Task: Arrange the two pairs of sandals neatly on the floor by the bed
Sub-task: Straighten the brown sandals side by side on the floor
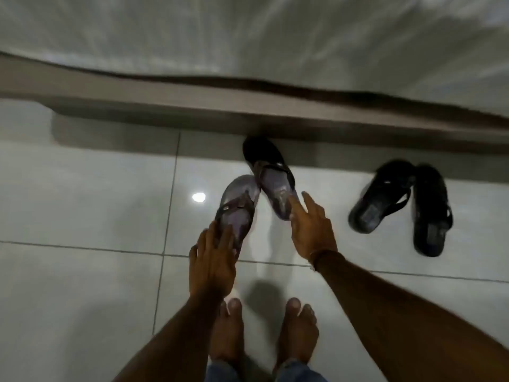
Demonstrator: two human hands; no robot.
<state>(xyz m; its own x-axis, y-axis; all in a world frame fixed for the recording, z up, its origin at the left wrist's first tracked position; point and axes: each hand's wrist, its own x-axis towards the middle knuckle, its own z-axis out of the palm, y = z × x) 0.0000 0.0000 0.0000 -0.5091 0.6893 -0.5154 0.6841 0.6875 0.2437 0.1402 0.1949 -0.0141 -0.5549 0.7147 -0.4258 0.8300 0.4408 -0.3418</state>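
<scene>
A white-covered bed [248,37] on a brown frame [275,117] runs across the top, above a glossy tiled floor [82,216]. Well right lies a black pair of sandals [402,205], heels splayed apart; at centre, a grey pair [259,194] meets in a V, toes touching. The left hand [212,260] has its fingers [220,238] spread flat on the left grey sandal's heel; the right hand [311,230] is open, fingers extended at the other's heel, gripping nothing.

Whole shot's motion-blurred, the bed [248,37] worst. The left hand [212,260] covers the heel of one grey sandal [237,208]; both forearms get cropped at the bottom edge.
</scene>
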